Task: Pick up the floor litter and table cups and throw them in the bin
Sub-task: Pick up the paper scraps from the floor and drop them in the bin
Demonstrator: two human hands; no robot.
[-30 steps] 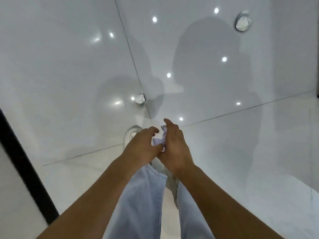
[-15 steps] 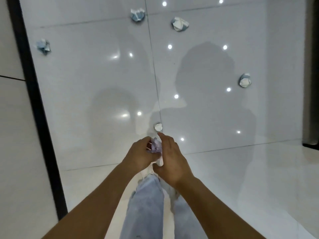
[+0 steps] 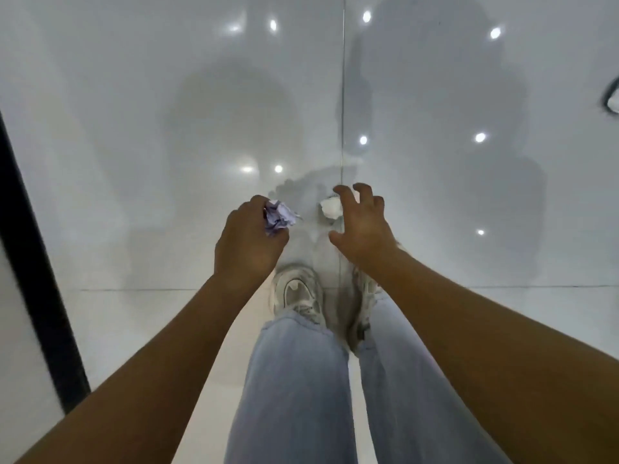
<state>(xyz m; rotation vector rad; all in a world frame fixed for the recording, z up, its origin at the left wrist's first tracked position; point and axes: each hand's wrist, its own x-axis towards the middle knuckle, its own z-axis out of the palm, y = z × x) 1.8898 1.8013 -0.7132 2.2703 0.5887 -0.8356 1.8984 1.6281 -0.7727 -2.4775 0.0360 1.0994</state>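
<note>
My left hand (image 3: 249, 239) grips a crumpled lilac paper ball (image 3: 278, 217) that pokes out past the fingers. A crumpled white paper ball (image 3: 330, 207) lies on the glossy white tiled floor (image 3: 167, 128) just ahead of my feet. My right hand (image 3: 361, 222) hovers right over this white ball with its fingers spread and bent, holding nothing; the fingers hide part of the ball. No bin and no cups are in view.
My white sneakers (image 3: 298, 293) and light blue jeans (image 3: 294, 380) fill the lower middle. A black strip (image 3: 37, 279) runs along the left. Another piece of litter (image 3: 613, 100) shows at the right edge. Ceiling lights reflect on the tiles.
The two hands have parted: the lilac paper stays in my left hand and my right hand has moved over the white ball. The camera has tilted down toward my feet.
</note>
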